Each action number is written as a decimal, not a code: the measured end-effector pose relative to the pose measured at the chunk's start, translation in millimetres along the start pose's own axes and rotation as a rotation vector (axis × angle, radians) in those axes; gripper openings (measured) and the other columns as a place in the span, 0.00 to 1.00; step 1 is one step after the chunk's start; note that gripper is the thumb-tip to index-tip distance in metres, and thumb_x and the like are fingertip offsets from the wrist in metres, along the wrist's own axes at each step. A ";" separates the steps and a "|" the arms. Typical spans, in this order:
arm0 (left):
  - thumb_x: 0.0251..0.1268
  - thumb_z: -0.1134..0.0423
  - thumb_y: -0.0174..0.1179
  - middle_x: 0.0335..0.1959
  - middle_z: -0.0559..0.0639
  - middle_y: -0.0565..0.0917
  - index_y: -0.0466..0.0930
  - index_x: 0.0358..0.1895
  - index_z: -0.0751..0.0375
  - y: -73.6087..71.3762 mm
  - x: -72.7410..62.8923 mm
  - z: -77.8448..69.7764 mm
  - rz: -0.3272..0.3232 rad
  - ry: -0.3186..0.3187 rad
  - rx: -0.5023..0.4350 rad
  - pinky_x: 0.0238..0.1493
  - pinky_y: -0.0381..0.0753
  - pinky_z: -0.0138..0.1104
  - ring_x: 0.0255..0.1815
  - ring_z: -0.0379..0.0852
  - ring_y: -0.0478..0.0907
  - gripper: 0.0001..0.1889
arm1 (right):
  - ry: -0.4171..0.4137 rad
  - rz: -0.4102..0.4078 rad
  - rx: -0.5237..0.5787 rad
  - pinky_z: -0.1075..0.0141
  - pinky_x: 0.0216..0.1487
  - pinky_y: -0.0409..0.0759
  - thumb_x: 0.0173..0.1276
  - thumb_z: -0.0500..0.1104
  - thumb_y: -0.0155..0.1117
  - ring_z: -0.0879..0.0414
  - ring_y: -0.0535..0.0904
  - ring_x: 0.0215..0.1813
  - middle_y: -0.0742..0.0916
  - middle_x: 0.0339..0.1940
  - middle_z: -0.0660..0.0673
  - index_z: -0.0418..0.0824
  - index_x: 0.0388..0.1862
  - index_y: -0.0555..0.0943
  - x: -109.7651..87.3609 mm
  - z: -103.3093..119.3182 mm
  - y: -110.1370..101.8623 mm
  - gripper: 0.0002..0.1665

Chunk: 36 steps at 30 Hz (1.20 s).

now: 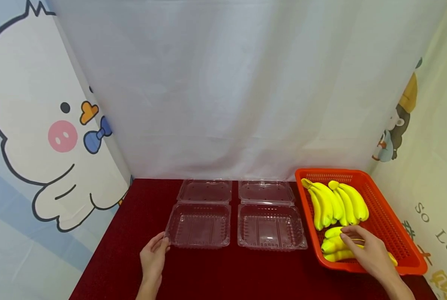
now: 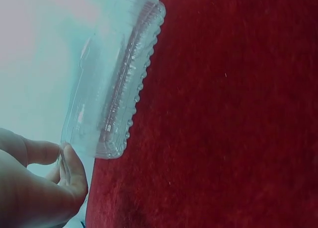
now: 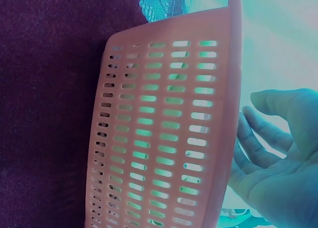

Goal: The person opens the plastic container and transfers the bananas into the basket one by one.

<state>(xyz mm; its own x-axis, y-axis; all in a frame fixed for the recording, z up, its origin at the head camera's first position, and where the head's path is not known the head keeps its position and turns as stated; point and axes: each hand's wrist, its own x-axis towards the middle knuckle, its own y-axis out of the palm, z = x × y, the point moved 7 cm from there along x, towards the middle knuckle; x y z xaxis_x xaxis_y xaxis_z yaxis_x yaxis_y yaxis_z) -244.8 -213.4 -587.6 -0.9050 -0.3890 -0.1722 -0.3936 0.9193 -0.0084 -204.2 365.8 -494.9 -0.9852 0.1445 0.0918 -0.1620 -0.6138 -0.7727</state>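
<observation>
My left hand (image 1: 153, 256) pinches the front left corner of a clear plastic clamshell container (image 1: 198, 227) between thumb and fingers. In the left wrist view, the fingertips (image 2: 73, 158) meet at the corner of its rim. Its lid (image 1: 205, 191) lies folded back behind it. My right hand (image 1: 373, 252) hovers over the front bunch of bananas (image 1: 333, 246) in an orange-red plastic basket (image 1: 382, 221), thumb and fingers apart. The right wrist view shows those loosely bent fingers (image 3: 261, 143) just beyond the basket's rim; the bananas there are mostly hidden by the basket wall.
A second clear clamshell container (image 1: 272, 227) stands open to the right of the first, close to the basket. Two more banana bunches (image 1: 324, 206) lie in the back of the basket. A dark red cloth covers the table, and a white curtain (image 1: 216, 91) hangs behind.
</observation>
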 end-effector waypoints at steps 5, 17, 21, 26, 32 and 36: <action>0.77 0.70 0.57 0.50 0.64 0.85 0.74 0.65 0.77 0.4 1.6 -3.3 0.016 0.032 0.062 0.40 0.83 0.24 0.37 0.31 0.81 0.19 | -0.026 -0.013 0.013 0.68 0.44 0.86 0.77 0.46 0.65 0.48 0.85 0.46 0.88 0.45 0.40 0.32 0.52 0.83 0.3 3.4 2.0 0.17; 0.78 0.60 0.57 0.57 0.67 0.82 0.77 0.66 0.68 -0.9 -1.5 -33.6 0.021 0.209 0.512 0.50 0.82 0.41 0.55 0.59 0.81 0.21 | -0.085 -0.093 0.018 0.74 0.41 0.80 0.75 0.44 0.67 0.65 0.82 0.40 0.89 0.42 0.44 0.35 0.49 0.85 -0.2 13.8 5.6 0.13; 0.77 0.62 0.58 0.55 0.66 0.81 0.80 0.62 0.69 1.3 -3.4 -50.1 -0.005 0.311 0.534 0.53 0.81 0.44 0.55 0.60 0.80 0.18 | -0.122 -0.149 0.042 0.79 0.41 0.78 0.75 0.43 0.67 0.68 0.81 0.40 0.89 0.41 0.45 0.37 0.46 0.85 0.7 20.2 5.9 0.10; 0.76 0.62 0.60 0.49 0.61 0.84 0.84 0.55 0.66 5.9 -4.4 -67.8 -0.024 0.400 0.538 0.49 0.80 0.34 0.50 0.56 0.82 0.13 | -0.184 -0.221 0.079 0.82 0.40 0.75 0.73 0.38 0.68 0.71 0.80 0.39 0.89 0.38 0.45 0.38 0.43 0.85 2.8 27.4 7.3 0.05; 0.75 0.64 0.61 0.44 0.59 0.86 0.85 0.50 0.67 16.6 -6.8 -85.3 -0.005 0.494 0.548 0.50 0.82 0.43 0.46 0.55 0.83 0.10 | -0.246 -0.257 0.068 0.80 0.42 0.76 0.72 0.36 0.69 0.67 0.80 0.39 0.87 0.37 0.47 0.39 0.42 0.84 5.1 37.1 13.1 0.03; 0.73 0.67 0.63 0.39 0.57 0.86 0.86 0.45 0.68 27.9 -7.9 -94.3 0.022 0.576 0.561 0.45 0.82 0.41 0.41 0.53 0.83 0.07 | -0.308 -0.292 0.055 0.82 0.43 0.73 0.69 0.33 0.70 0.64 0.79 0.39 0.86 0.37 0.48 0.40 0.41 0.84 5.4 46.6 16.6 0.05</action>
<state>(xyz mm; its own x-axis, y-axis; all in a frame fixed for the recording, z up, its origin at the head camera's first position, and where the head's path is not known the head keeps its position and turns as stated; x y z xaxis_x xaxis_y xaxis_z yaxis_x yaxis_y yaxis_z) -263.8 -190.3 -493.6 -0.9130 -0.1997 0.3558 -0.3734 0.7605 -0.5312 -214.8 320.2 -477.9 -0.8667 0.0846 0.4916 -0.4310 -0.6234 -0.6524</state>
